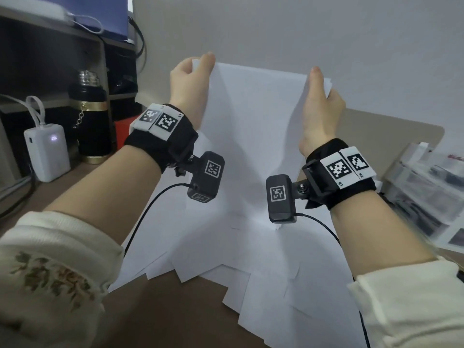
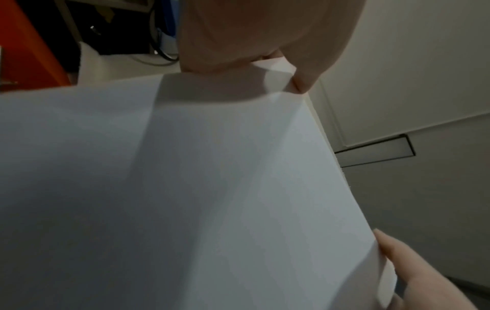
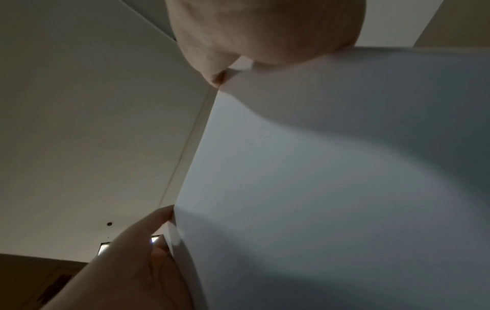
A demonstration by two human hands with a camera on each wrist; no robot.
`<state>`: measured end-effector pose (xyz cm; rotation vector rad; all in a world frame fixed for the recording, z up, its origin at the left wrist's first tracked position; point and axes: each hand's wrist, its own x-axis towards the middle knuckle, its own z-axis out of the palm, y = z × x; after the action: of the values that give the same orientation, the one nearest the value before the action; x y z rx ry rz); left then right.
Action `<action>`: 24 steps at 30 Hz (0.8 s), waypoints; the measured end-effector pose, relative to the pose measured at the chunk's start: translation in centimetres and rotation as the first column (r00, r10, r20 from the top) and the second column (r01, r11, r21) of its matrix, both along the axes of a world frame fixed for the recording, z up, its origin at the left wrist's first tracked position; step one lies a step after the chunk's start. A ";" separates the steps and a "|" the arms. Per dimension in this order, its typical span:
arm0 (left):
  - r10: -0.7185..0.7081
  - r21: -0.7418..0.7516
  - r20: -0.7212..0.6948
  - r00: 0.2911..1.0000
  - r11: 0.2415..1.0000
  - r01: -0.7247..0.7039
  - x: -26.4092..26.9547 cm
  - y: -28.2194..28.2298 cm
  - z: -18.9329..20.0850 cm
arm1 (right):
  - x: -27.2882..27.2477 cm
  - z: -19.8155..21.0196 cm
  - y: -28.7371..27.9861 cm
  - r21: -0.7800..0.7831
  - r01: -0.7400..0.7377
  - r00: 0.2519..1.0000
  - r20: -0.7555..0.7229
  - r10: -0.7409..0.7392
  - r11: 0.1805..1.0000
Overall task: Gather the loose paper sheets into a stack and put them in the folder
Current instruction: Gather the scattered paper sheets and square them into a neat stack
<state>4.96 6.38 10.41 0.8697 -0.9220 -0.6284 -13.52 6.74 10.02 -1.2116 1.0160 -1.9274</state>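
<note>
Loose sheets fan across the desk at the bottom of the frame. Above them, mid-frame, the stack of paper stands raised, the left hand pinching its upper left corner, the right hand gripping its upper right edge.

Stack of sheets upright at centre, between left hand on its left edge and right hand on its right edge, lower edge down on loose sheets spread over desk. Left of the stack, near shelf unit: flask, power bank before it and further left. Behind the right wrist, folder flat on the desk. Far right, printed pages.
</note>
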 end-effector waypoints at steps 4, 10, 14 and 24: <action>-0.053 0.024 -0.021 0.998 0.998 0.054 0.0 0.5 0.4 | 0.2 0.3 0.3 -0.010 0.013 0.999 0.036 -0.013 1.000; -0.085 0.034 -0.031 0.996 0.996 0.086 0.0 0.9 0.5 | -0.1 0.8 0.3 0.019 -0.034 0.996 0.088 0.032 0.999; -0.147 0.006 0.049 0.988 0.989 0.147 0.1 1.1 -0.3 | -0.4 0.3 0.5 0.025 -0.105 0.993 0.048 0.104 0.994; -0.464 0.159 0.380 0.800 0.885 0.437 3.0 -0.5 -8.1 | -2.2 -5.2 0.0 0.038 -0.358 0.925 -0.126 0.359 0.933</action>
<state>7.95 5.88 2.36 0.8569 -1.5281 -0.9092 -15.68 6.71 4.79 -1.4217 0.8031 -1.5697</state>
